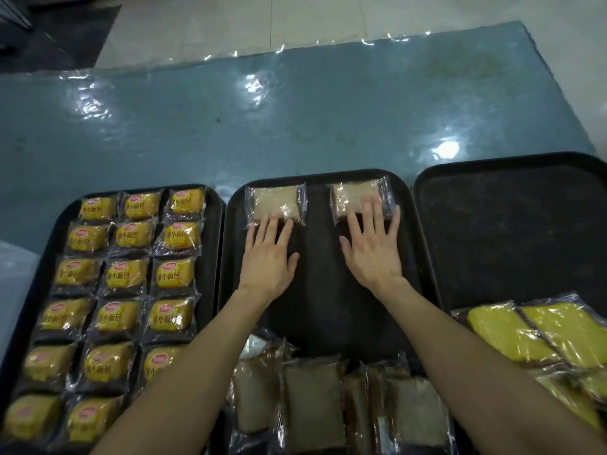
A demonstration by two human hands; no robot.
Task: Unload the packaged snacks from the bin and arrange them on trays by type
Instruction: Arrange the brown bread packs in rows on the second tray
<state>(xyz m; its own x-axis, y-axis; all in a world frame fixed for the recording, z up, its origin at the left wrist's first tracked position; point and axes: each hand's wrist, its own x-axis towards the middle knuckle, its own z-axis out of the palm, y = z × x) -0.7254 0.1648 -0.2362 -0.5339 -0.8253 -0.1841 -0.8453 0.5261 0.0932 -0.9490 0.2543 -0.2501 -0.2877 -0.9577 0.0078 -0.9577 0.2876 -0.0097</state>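
Observation:
Three black trays lie side by side. The left tray (pixel 215 257) is filled with rows of yellow bread packets (pixel 126 278). On the middle tray (pixel 320 290), two pale clear-wrapped cakes sit at the far edge. My left hand (pixel 267 257) lies flat, fingers spread, its fingertips touching the left cake (pixel 275 201). My right hand (pixel 372 247) lies flat with its fingers resting on the right cake (pixel 353 193). Several more pale cakes (pixel 315 402) are piled at the tray's near end. Neither hand grips anything.
The right tray (pixel 512 238) holds several yellow-green cakes (pixel 538 333) at its near end; its far part is bare. The trays rest on a glossy blue-green sheet (pixel 295 110). Pale floor tiles and a dark mat (pixel 59 34) lie beyond.

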